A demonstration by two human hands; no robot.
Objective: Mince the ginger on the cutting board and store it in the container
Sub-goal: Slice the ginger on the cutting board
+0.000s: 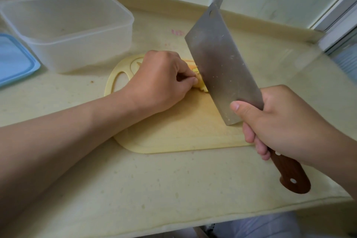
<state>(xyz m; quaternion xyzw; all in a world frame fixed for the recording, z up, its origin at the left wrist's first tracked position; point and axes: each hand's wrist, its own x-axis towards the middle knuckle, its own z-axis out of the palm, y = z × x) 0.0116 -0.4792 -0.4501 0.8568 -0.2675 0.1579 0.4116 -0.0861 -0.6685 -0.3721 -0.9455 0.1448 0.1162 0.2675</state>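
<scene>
A pale yellow cutting board (179, 131) lies on the counter. On it my left hand (160, 81) pinches a small yellow piece of ginger (201, 84) with curled fingers. My right hand (282, 121) grips the brown wooden handle of a steel cleaver (218, 63), thumb on the blade's side. The blade stands edge down right beside the ginger, touching my left fingertips; what lies behind it is hidden. An empty translucent plastic container (67, 31) stands at the back left of the counter.
A blue-rimmed lid (13, 62) lies left of the container at the frame's edge. The beige counter (135, 189) has a raised back ledge along a white wall. A window frame (340, 19) is at the far right.
</scene>
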